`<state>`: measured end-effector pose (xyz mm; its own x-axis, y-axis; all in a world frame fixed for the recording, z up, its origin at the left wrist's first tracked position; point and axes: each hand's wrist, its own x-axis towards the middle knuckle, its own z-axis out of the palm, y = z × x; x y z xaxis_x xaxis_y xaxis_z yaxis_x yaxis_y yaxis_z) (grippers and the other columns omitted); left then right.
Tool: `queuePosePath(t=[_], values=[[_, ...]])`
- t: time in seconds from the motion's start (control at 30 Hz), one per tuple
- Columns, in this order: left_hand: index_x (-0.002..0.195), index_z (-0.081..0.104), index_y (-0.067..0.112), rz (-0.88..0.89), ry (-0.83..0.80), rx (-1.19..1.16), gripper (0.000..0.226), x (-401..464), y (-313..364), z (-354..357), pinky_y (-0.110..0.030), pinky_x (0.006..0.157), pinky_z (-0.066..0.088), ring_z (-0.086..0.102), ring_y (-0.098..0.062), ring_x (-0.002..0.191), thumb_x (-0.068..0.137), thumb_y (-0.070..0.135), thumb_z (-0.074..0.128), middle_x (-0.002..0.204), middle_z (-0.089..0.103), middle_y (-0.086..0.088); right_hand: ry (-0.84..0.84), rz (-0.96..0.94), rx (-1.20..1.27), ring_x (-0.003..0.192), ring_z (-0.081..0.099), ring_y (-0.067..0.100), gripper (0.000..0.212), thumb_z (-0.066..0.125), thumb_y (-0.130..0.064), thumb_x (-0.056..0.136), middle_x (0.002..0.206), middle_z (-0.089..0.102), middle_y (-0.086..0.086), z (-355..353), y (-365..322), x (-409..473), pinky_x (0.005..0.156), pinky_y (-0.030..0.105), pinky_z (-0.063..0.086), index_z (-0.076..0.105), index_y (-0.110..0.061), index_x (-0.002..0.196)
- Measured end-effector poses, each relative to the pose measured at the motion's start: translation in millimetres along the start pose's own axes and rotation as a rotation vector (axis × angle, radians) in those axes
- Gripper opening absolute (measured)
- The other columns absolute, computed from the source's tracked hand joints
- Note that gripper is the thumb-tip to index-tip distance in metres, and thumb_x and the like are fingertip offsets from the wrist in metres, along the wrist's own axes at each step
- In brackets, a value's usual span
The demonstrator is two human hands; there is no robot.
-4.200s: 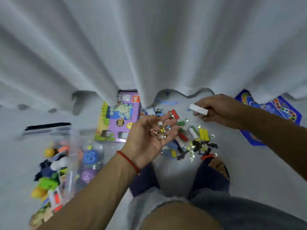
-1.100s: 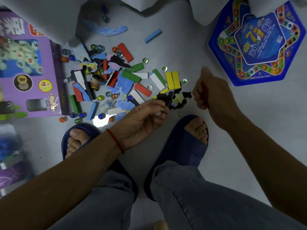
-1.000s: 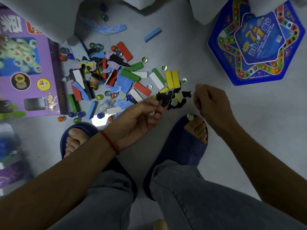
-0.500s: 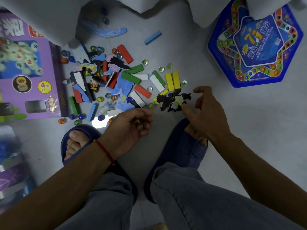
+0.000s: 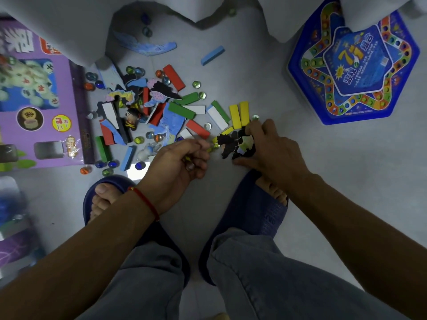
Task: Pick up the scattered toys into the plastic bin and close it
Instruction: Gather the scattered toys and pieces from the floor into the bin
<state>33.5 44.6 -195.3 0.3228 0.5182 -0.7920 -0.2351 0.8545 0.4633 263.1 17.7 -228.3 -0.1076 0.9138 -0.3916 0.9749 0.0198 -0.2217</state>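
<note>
Scattered toys lie on the grey floor: coloured wooden blocks (image 5: 240,113), glass marbles (image 5: 196,84) and flat puzzle pieces (image 5: 161,93). My left hand (image 5: 182,162) hovers low over the pile's near edge, its fingers curled round several marbles. My right hand (image 5: 275,151) rests on the floor with thumb and fingers closing around a cluster of black and yellow puzzle pieces (image 5: 235,142). The plastic bin (image 5: 11,218) shows only as a blurred strip at the left edge, with toys inside.
A purple game box (image 5: 39,107) lies at the left, a blue hexagonal game board (image 5: 353,65) at the upper right. White curtain (image 5: 208,5) hangs along the top. My feet in dark blue slippers (image 5: 254,211) stand just below the pile.
My right hand has dropped from my right foot onto the black puzzle pieces and spread around them. My left hand, still holding marbles, has drifted slightly toward the pile.
</note>
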Motion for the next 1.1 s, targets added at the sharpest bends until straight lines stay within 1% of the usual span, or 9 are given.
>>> queuePosePath(t=[0.23,0.37,0.43,0.53,0.63,0.77,0.9,0.97,1.1], values=[[0.091,0.066,0.005,-0.037,-0.002,-0.048,0.023,2,-4,0,-0.026,0.056,0.042,0.054,-0.016,0.061,0.095,0.01,0.043,0.07,0.062,-0.004,0.054,-0.201,-0.1,0.049,0.042,0.02,0.046,0.057,-0.046,0.092,0.11,0.056,0.012,1,7,9,0.044,0.028,0.036,0.049,-0.009,0.118],[0.093,0.066,0.005,-0.056,0.006,-0.049,0.022,1,-6,-3,-0.027,0.059,0.041,0.055,-0.015,0.062,0.094,0.011,0.045,0.071,0.062,-0.005,0.047,-0.222,-0.111,0.048,0.05,0.028,0.033,0.051,-0.025,0.096,0.114,0.058,0.02,1,7,12,0.043,0.035,0.046,0.052,-0.002,0.119],[0.093,0.066,0.006,-0.061,0.007,-0.042,0.022,-2,-6,-2,-0.027,0.059,0.041,0.054,-0.015,0.061,0.094,0.012,0.045,0.071,0.061,-0.005,0.057,-0.244,-0.076,0.05,0.052,0.029,0.022,0.053,-0.013,0.096,0.099,0.058,0.02,-2,11,9,0.044,0.04,0.05,0.053,0.0,0.113],[0.093,0.064,0.006,-0.102,-0.005,-0.098,0.02,-13,0,3,-0.024,0.057,0.04,0.052,-0.013,0.058,0.094,0.013,0.045,0.069,0.058,-0.003,0.131,-0.092,0.188,0.059,0.057,0.027,0.01,0.054,-0.009,0.094,0.08,0.06,0.011,-10,11,-2,0.053,0.036,0.049,0.056,-0.006,0.104],[0.089,0.066,0.006,-0.114,-0.009,-0.135,0.023,-36,15,9,-0.024,0.055,0.041,0.052,-0.015,0.057,0.093,0.015,0.046,0.068,0.059,-0.004,0.187,0.268,0.74,0.054,0.052,0.013,0.013,0.056,-0.02,0.094,0.063,0.06,-0.002,-35,-1,-18,0.049,0.021,0.042,0.062,-0.014,0.084],[0.095,0.066,0.003,-0.009,0.049,-0.238,0.022,-95,45,9,-0.025,0.055,0.048,0.058,-0.018,0.059,0.09,0.014,0.047,0.074,0.064,-0.008,-0.109,0.424,1.364,0.048,0.045,0.017,0.02,0.057,-0.019,0.084,0.062,0.059,0.006,-103,-37,-29,0.041,0.024,0.033,0.068,-0.017,0.067],[0.091,0.065,0.002,0.143,0.12,-0.503,0.023,-180,73,-12,-0.026,0.064,0.053,0.063,-0.023,0.068,0.089,0.011,0.045,0.081,0.066,-0.012,-0.324,0.219,1.323,0.077,0.071,0.021,0.022,0.057,-0.026,0.095,0.102,0.074,0.016,-206,-107,-22,0.059,0.033,0.059,0.068,-0.011,0.107],[0.088,0.066,0.0,0.251,0.161,-0.65,0.022,-230,78,-37,-0.03,0.077,0.053,0.063,-0.026,0.077,0.088,0.009,0.046,0.087,0.065,-0.016,-0.475,0.085,1.294,0.095,0.073,0.026,0.011,0.06,-0.022,0.095,0.1,0.07,0.018,-250,-166,-16,0.075,0.037,0.061,0.066,-0.013,0.095],[0.093,0.065,0.004,0.483,0.419,-0.739,0.018,-325,60,-102,-0.033,0.095,0.047,0.057,-0.022,0.082,0.09,0.009,0.048,0.089,0.06,-0.011,-0.76,-0.128,1.097,0.083,0.074,0.028,0.012,0.056,-0.008,0.093,0.085,0.061,0.015,-283,-315,-29,0.068,0.035,0.06,0.058,-0.014,0.082]])
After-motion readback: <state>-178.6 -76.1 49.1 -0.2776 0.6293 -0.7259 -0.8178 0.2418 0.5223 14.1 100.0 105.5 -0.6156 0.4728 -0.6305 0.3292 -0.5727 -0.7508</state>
